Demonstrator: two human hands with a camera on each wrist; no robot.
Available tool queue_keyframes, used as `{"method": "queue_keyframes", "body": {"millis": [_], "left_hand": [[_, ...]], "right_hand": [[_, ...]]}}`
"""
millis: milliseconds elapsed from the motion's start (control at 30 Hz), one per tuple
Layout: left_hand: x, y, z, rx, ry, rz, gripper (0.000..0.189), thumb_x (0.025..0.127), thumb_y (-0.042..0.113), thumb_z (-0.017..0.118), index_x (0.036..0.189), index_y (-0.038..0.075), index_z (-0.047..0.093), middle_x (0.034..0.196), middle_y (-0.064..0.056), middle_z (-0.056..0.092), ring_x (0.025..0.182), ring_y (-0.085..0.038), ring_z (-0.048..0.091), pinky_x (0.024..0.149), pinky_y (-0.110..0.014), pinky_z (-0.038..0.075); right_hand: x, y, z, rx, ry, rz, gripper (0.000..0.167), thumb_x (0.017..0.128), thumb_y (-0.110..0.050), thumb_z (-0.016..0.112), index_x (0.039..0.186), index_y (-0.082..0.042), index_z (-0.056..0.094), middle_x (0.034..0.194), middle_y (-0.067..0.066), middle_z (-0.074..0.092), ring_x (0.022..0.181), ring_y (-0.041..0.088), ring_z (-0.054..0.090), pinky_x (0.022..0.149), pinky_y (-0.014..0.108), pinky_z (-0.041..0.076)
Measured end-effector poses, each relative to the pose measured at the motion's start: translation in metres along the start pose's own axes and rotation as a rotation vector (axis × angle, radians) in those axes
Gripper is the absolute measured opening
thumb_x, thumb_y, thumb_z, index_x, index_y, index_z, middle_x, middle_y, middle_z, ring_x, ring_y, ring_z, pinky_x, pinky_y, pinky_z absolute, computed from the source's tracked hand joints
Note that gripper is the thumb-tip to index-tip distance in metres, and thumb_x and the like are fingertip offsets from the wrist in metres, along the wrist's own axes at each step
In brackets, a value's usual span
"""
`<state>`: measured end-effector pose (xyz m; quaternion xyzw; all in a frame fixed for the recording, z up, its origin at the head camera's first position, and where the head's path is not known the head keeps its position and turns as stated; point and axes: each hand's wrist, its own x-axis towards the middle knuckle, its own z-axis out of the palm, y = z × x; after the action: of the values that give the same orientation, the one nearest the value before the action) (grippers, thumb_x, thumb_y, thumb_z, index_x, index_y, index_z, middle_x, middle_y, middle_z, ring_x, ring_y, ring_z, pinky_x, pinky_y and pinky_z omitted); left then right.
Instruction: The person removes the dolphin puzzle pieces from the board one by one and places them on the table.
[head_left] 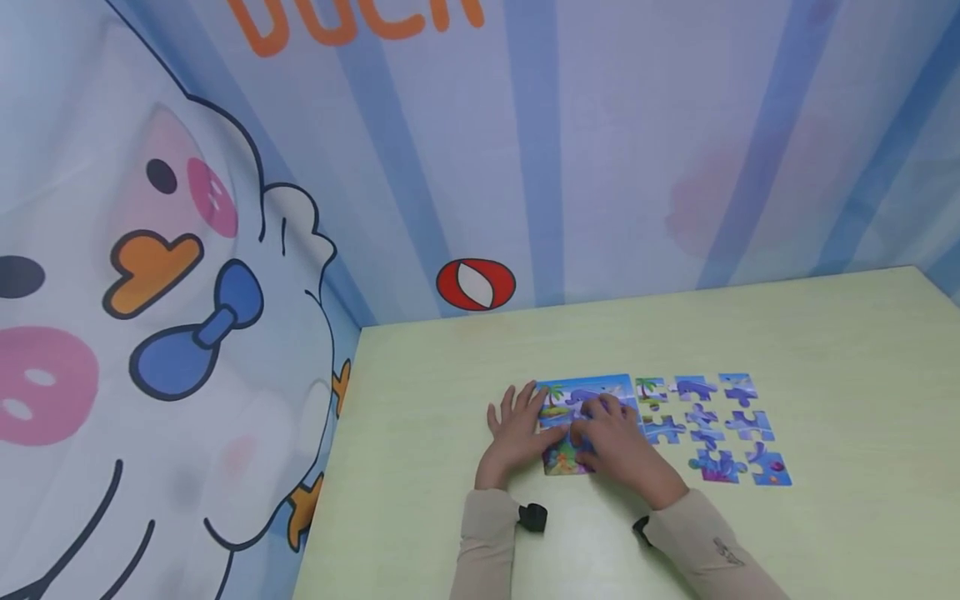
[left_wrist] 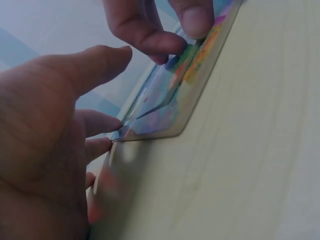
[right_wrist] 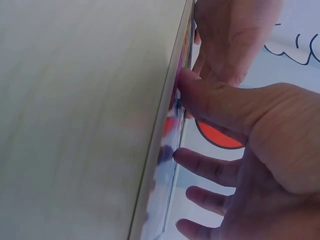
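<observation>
A flat puzzle board [head_left: 557, 460] printed with a palm, a purple whale and sea life lies on the table, partly covered by both hands. My left hand [head_left: 516, 437] has its fingers spread, and their tips touch the board's left edge in the left wrist view. Over the middle of the board is my right hand [head_left: 617, 437]. Its thumb [left_wrist: 196, 22] and bent forefinger close in on a puzzle piece [left_wrist: 172, 82] at the board's surface. That piece stands slightly proud of the printed base, and the fingers hide part of it.
To the right of the board several loose puzzle pieces [head_left: 718, 465] lie spread in rough rows on the pale table [head_left: 420, 467]. A printed cloth wall [head_left: 607, 150] rises behind the table, with another duck-printed wall [head_left: 247, 467] on the left.
</observation>
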<state>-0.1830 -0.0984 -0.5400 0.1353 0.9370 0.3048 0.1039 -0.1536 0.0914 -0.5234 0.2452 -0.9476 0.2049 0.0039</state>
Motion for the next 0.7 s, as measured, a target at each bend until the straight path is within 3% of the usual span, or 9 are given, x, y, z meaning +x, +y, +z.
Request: {"method": "queue_keyframes", "body": {"millis": [433,600,700], "left_hand": [[-0.0007,0.0010,-0.0003,-0.064,0.006,0.006,0.054,0.106,0.031,0.044,0.155,0.008,0.041,0.165,-0.010,0.025,0.153,-0.038,0.005,0.114,-0.067,-0.005],[-0.0012,0.0002,-0.0007,-0.063,0.014,-0.004,0.056,0.099,0.017,0.043,0.155,0.008,0.042,0.165,-0.009,0.027,0.153,-0.038,0.006,0.114,-0.066,-0.006],[-0.0013,-0.0010,-0.0012,-0.063,0.010,-0.003,0.063,0.092,0.017,0.049,0.155,0.008,0.042,0.165,-0.009,0.026,0.153,-0.037,0.005,0.114,-0.067,-0.006]], "right_hand": [[-0.0035,0.0012,-0.0023,-0.092,-0.018,-0.096,0.027,0.084,-0.013,0.082,0.078,-0.014,0.055,0.125,0.024,0.052,0.126,0.054,0.041,0.097,0.074,0.036],[-0.0078,0.0040,-0.0057,-0.072,-0.009,-0.093,0.027,0.085,-0.011,0.080,0.077,-0.015,0.054,0.127,0.025,0.051,0.127,0.054,0.040,0.097,0.074,0.035],[-0.0097,0.0070,-0.0077,-0.067,-0.009,-0.084,0.025,0.088,-0.009,0.077,0.078,-0.015,0.055,0.129,0.025,0.051,0.129,0.054,0.039,0.097,0.075,0.036]]}}
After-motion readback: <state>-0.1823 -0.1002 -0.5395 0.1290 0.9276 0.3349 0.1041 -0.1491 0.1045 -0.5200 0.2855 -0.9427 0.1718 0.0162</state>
